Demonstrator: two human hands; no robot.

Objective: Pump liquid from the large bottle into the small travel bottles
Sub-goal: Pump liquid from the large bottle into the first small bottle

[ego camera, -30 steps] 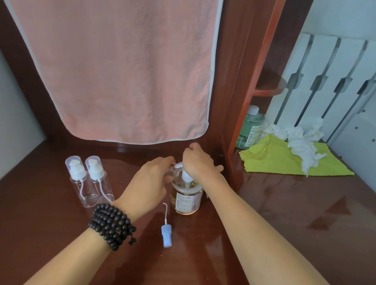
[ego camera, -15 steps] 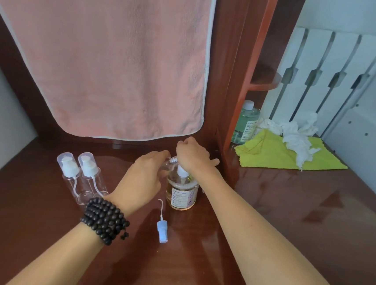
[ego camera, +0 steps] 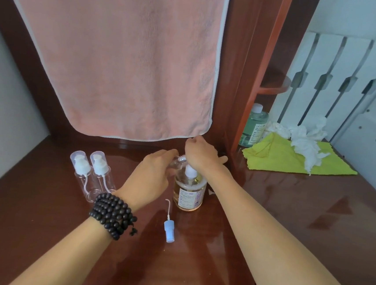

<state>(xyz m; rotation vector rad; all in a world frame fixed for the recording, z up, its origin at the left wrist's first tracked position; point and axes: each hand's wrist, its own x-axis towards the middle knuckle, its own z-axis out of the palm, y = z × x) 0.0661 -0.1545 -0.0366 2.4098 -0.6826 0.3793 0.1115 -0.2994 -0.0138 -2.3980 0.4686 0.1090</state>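
The large bottle (ego camera: 189,194) of yellowish liquid stands on the brown wooden desk (ego camera: 267,219), its white pump neck showing under my right hand (ego camera: 201,154), which presses on the pump head with curled fingers. My left hand (ego camera: 154,177) holds a small clear travel bottle (ego camera: 179,161) tilted at the pump's spout; only its threaded neck shows. Two more small travel bottles (ego camera: 92,174) with white pumps and clear caps stand at the left. A loose blue pump cap with a thin tube (ego camera: 169,229) lies in front of the large bottle.
A pink towel (ego camera: 122,55) hangs over the back of the desk. Behind a wooden upright at the right stand a green bottle (ego camera: 254,125) and a yellow-green cloth (ego camera: 291,158) with crumpled white tissue (ego camera: 306,142) on it. A white wall closes the left side.
Both hands stay at the pump; only the camera view has shifted slightly. No clear movement of the bottles.
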